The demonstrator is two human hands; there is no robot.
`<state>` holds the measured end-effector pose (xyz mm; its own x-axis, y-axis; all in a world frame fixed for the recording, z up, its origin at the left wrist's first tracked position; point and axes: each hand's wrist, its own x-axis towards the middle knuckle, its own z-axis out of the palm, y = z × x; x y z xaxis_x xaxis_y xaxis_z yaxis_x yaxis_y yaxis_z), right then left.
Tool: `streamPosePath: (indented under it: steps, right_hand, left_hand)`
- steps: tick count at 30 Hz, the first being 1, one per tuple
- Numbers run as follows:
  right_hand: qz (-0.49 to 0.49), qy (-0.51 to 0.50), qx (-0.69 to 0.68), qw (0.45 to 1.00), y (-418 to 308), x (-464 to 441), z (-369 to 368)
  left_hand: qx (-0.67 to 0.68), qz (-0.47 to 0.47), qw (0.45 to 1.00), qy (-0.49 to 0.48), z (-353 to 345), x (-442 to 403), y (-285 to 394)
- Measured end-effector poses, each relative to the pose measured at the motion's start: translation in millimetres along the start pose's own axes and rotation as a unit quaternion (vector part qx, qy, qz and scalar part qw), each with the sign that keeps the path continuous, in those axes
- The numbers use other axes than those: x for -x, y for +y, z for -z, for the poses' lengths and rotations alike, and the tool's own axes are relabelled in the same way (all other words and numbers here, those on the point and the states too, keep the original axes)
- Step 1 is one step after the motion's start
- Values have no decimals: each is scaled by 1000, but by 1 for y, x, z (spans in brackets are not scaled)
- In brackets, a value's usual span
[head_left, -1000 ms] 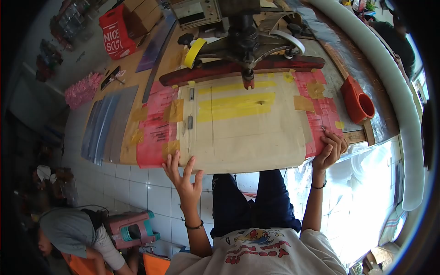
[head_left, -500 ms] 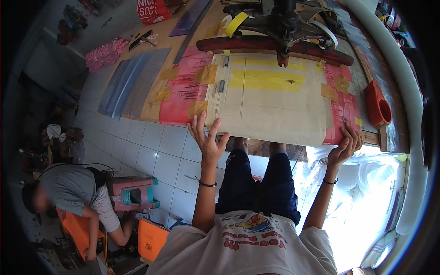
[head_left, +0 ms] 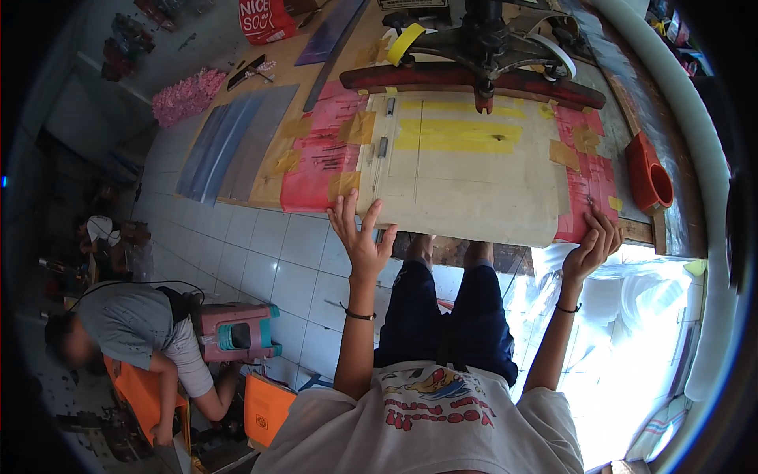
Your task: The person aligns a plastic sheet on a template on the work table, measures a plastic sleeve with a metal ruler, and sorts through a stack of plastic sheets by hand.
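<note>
My left hand (head_left: 365, 241) rests with fingers spread on the near edge of a beige board (head_left: 466, 189), its fingertips by a tan tape patch and the red sheet (head_left: 316, 178) on the left. At the board's right, my right hand (head_left: 592, 246) touches the near edge of another red sheet (head_left: 580, 166), its fingers loosely bent and apart from the thumb. Nothing is held in either hand. Yellow strips and thin drawn lines mark the board. Two small metal pieces (head_left: 383, 147) lie along its left side. Above its far edge stands a dark metal press (head_left: 482, 79) with a long red-black bar.
An orange-red holder (head_left: 650, 174) sits right of the board. Clear blue-grey plastic sheets (head_left: 229, 142) lie on the left, with pink material (head_left: 188, 96) beyond. A roll of yellow tape (head_left: 405, 44) hangs on the press. A co-worker (head_left: 134, 324) bends over orange sheets at lower left.
The view has shifted slightly. Both hands stay at the board's near edge, with almost the same finger positions. The press looks unchanged.
</note>
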<state>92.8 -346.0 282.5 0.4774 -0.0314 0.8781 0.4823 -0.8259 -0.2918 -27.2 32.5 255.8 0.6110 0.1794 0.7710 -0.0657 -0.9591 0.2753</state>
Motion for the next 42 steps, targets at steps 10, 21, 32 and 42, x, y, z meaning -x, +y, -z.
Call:
streamPosePath:
  steps: [10,21,32,42]
  right_hand:
    - [-11,-21,11,1000,-2,-1,5]
    - [-10,-7,-5,1000,-1,0,2]
    - [-19,-15,-22,999,-3,-1,5]
    - [-10,-19,-17,1000,-1,-1,6]
  left_hand:
    - [8,4,1000,-4,3,-4,6]
    - [8,4,1000,6,1,-4,9]
    - [15,15,1000,11,1,-2,8]
    - [14,18,1000,13,0,-2,9]
